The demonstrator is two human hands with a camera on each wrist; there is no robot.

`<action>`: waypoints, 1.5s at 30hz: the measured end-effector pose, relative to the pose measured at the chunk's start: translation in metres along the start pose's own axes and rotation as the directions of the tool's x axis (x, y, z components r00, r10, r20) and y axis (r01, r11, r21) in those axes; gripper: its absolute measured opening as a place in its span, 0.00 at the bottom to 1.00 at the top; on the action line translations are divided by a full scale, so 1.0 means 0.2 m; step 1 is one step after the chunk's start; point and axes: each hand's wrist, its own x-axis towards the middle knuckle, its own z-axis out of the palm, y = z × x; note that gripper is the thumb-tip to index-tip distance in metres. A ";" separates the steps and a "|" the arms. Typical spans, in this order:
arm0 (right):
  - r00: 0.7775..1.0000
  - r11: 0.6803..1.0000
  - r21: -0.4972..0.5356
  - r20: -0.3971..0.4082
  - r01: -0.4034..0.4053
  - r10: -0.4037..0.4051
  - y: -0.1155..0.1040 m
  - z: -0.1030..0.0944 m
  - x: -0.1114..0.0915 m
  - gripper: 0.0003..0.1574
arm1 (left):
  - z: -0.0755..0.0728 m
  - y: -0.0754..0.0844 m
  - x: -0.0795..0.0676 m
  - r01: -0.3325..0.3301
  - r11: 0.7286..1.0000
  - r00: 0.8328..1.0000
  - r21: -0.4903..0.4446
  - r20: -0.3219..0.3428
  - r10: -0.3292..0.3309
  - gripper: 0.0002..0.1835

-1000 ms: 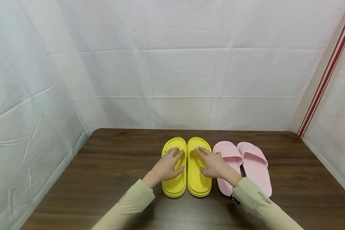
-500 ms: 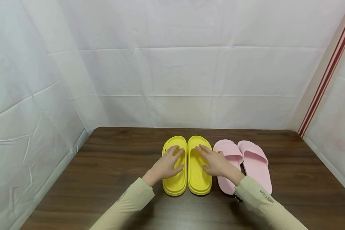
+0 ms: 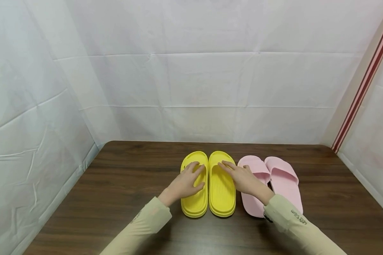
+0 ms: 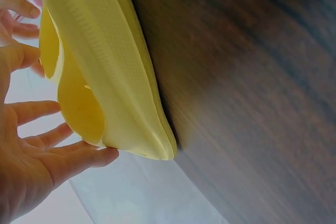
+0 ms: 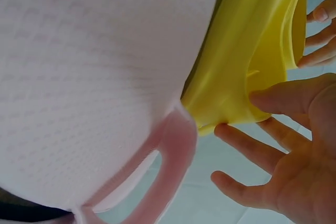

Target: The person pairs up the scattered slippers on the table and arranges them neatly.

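Two yellow slippers stand side by side on the table, toes toward the back. Over the strap of the left yellow slipper [image 3: 194,203] lies my left hand [image 3: 183,184], its fingers spread and relaxed. In the left wrist view its fingertips [image 4: 107,156] touch or nearly touch the strap. My right hand [image 3: 246,181] reaches across the outer side of the right yellow slipper [image 3: 221,198], fingers extended and parted. Its thumb [image 5: 273,97] is at the slipper's strap in the right wrist view. Whether it presses there I cannot tell.
Right of the yellow pair lie a pink slipper [image 3: 252,204], partly hidden by my right arm, and a second pink slipper [image 3: 285,186] angled outward. The dark wooden table [image 3: 131,170] meets white cloth walls [image 3: 207,81] at the back and sides.
My right hand has shifted slightly right, toward the pink slippers, and its thumb no longer shows in the head view. The left hand and all slippers stay in place.
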 end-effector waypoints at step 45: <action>0.998 0.997 0.044 -0.038 0.058 -0.056 0.08 0.00 -0.01 0.43 | 0.01 0.00 0.00 -0.001 1.000 1.000 0.017 0.012 0.001 0.31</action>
